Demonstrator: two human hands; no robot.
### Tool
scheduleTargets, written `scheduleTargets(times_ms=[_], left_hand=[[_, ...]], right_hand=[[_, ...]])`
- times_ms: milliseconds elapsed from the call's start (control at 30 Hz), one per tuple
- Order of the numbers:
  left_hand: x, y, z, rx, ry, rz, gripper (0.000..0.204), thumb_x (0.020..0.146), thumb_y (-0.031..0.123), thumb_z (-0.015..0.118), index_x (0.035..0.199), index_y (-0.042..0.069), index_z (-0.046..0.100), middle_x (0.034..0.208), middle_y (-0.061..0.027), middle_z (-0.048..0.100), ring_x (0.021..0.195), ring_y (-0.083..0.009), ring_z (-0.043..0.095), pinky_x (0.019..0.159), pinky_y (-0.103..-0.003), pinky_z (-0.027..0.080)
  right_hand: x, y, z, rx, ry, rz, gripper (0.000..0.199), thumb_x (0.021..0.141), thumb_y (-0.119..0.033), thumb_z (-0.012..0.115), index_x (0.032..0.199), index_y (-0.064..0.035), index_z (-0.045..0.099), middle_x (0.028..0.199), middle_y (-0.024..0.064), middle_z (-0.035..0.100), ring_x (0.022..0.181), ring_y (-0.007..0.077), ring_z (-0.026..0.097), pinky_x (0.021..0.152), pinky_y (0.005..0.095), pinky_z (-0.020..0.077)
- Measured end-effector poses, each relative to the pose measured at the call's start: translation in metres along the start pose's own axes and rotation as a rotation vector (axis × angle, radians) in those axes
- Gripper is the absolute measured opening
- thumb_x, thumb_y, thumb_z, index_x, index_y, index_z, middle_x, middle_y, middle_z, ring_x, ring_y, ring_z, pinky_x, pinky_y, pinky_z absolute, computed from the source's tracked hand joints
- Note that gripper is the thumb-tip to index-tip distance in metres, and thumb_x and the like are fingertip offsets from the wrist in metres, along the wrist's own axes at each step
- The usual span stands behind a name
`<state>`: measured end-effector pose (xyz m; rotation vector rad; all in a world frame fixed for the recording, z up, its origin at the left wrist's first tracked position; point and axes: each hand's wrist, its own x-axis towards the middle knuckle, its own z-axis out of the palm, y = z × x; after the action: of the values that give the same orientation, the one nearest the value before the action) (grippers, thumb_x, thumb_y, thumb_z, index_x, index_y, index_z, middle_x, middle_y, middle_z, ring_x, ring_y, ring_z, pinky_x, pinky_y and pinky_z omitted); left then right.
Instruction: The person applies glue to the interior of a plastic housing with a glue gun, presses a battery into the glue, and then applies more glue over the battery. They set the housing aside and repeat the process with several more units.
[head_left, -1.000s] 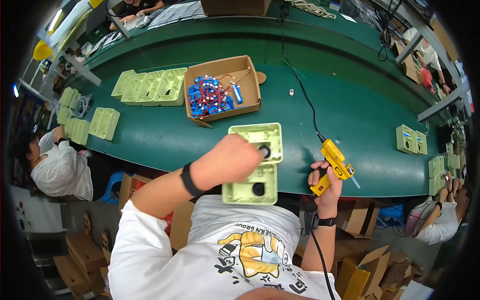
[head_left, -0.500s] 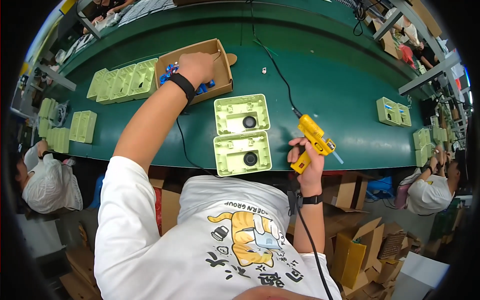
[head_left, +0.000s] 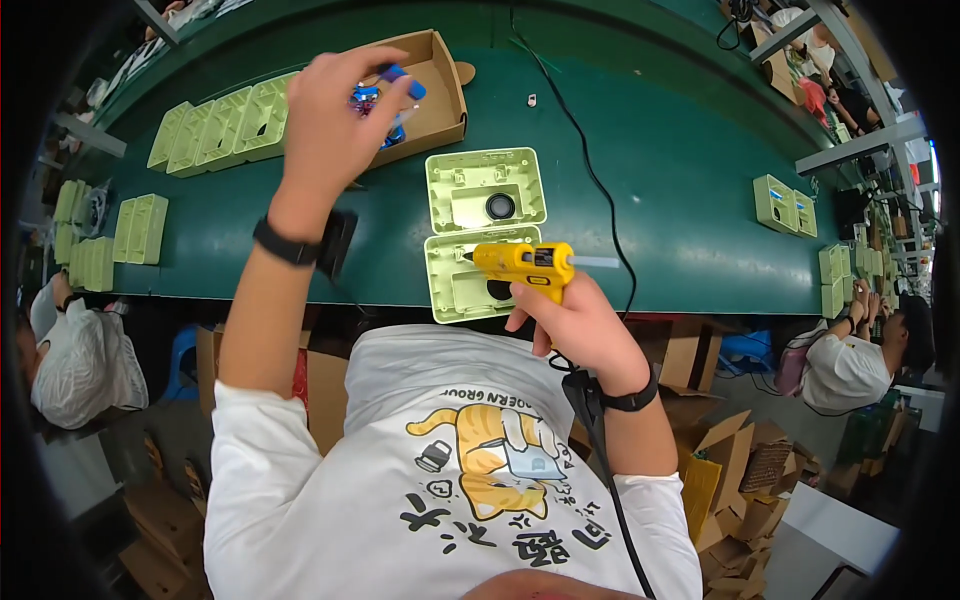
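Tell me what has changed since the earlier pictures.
The left hand has gone from the farther light-green plastic case to the brown cardboard box, and now holds a small blue component there. The right hand has carried the yellow plastic glue gun leftward, over the nearer light-green plastic case. The gun stays in its grip; both cases remain one behind the other.

Green desk [head_left: 500, 118], 12 o'clock; grey metal frame [head_left: 862, 144], 2; blue stool [head_left: 745, 348], 3; cardboard boxes [head_left: 730, 448], grey floor [head_left: 825, 445], 4 o'clock.
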<state>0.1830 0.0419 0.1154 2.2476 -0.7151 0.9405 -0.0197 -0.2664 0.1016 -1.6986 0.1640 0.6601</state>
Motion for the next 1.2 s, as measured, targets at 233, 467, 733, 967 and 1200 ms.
scheduleTargets(times_ms=[233,467,733,967,1200], left_hand=[[-0.132,0.055,-0.056,-0.445,-0.088,-0.362,0.028,0.095,0.001,0.099,0.121,0.005,0.087,0.114,-0.0098,0.09,0.093,-0.0171,0.075,0.084,-0.032,0.059],[-0.192,0.072,-0.046,-0.609,-0.089,-0.574,0.026,0.098,-0.007,0.095,0.12,0.0,0.082,0.125,-0.0161,0.09,0.106,-0.0182,0.079,0.091,-0.033,0.061],[-0.149,0.089,0.003,-0.521,-0.116,-0.271,0.027,0.09,0.005,0.103,0.11,0.007,0.085,0.113,-0.0071,0.092,0.086,-0.0216,0.078,0.09,-0.037,0.057],[-0.145,0.093,0.021,-0.363,-0.242,-0.11,0.025,0.09,0.018,0.103,0.107,0.012,0.086,0.105,-0.003,0.088,0.088,-0.0245,0.075,0.094,-0.04,0.051],[-0.144,0.095,0.022,-0.324,-0.225,-0.093,0.029,0.089,0.011,0.104,0.111,0.011,0.085,0.106,-0.0047,0.089,0.088,-0.0254,0.076,0.092,-0.041,0.054]], right_hand=[[0.013,-0.013,0.016,-0.137,0.056,0.06,0.04,0.121,-0.032,0.067,0.129,0.0049,0.081,0.077,0.007,0.076,0.057,0.0182,0.073,0.057,0.0364,0.0598],[0.013,-0.01,0.005,-0.13,0.004,0.097,0.041,0.121,-0.034,0.069,0.116,0.0044,0.083,0.064,0.0037,0.069,0.053,0.0176,0.071,0.053,0.0359,0.0561],[-0.017,0.016,-0.01,0.148,0.129,-0.028,0.041,0.122,-0.025,0.07,0.15,0.005,0.071,0.095,0.0072,0.083,0.059,0.0087,0.068,0.051,0.0255,0.0542],[-0.026,0.057,0.008,0.019,0.331,-0.127,0.026,0.119,-0.02,0.074,0.129,0.003,0.078,0.085,0.0043,0.078,0.062,0.0145,0.066,0.058,0.0339,0.0528],[-0.02,0.057,0.018,-0.224,0.411,-0.306,0.019,0.113,-0.014,0.077,0.116,0.0053,0.078,0.076,0.0176,0.072,0.064,0.0377,0.069,0.064,0.0451,0.0534]])
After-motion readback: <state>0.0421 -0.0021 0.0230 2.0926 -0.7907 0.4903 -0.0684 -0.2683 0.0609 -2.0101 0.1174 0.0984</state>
